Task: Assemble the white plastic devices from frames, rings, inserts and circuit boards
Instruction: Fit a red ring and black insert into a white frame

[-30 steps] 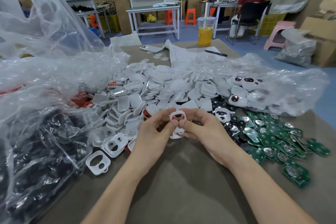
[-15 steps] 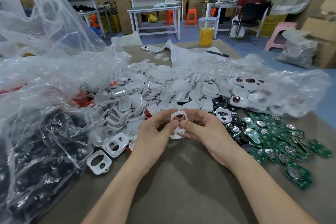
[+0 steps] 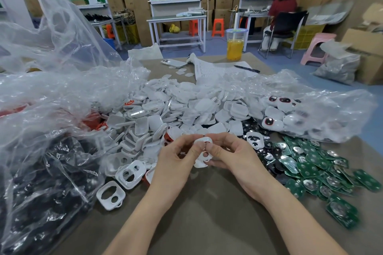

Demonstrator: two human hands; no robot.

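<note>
Head view: the white frame [image 3: 201,161] is held up just above the brown table [image 3: 207,217], in front of the heap of parts and roughly at the middle of the view. It is a rounded-square piece with a large opening near its top and a small round hole lower down, its face turned toward the camera. Something reddish shows inside the upper opening, too small to make out. The left hand [image 3: 176,159] pinches the frame's left edge and the right hand [image 3: 234,157] its right edge. Both thumbs press side by side on its face while the curled fingers wrap behind it.

Just left of the left wrist, two more loose frames [image 3: 110,195] lie flat on the table, one nearer the table edge and one up against the heap. Behind the hands spreads a wide pile of white covers [image 3: 165,109], with some red pieces [image 3: 93,122] at its left edge. Right of the hands lie shiny black-and-silver discs [image 3: 267,151], and beyond them a spread of green circuit boards [image 3: 310,170] reaching toward the right table edge. A clear bag of dark parts [image 3: 41,182] fills the left side. Another clear bag [image 3: 331,114] at the right holds white devices with dark round windows.

At the far end of the table sit a phone [image 3: 174,62], a printed sheet [image 3: 217,68] with a pen [image 3: 246,69] on it, and a lidded cup of yellow drink [image 3: 235,44]. A person [image 3: 281,4] sits at a bench in the background, back to the camera
</note>
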